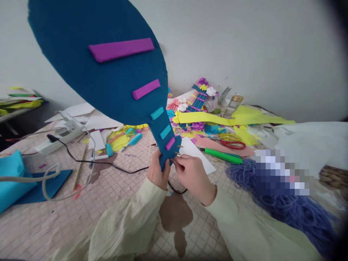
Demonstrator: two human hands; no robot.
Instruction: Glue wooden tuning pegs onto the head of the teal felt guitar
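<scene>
A dark blue cardboard lute [108, 83], pear-shaped with a narrow neck, tilts up in front of me. Purple strips [122, 50] and light blue strips [165, 132] cross its face. Near the tip of the neck, my left hand [159, 172] is closed around it, fingers and thumb on either side. Short wooden pegs [177, 153] stick out from the right side of the head. My right hand [194, 175] is closed in a pinch at that same edge, on a small wooden peg [172, 160] mostly hidden by the fingertips.
A green utility knife [223, 156], red-handled scissors [232, 144] and purple-blue yarn [288, 206] lie at right. Behind are yellow crepe paper [206, 117] and a smaller decorated lute [198, 99]. On the left, a power strip [58, 139] trails cables; a black cord [108, 164] runs behind my hands.
</scene>
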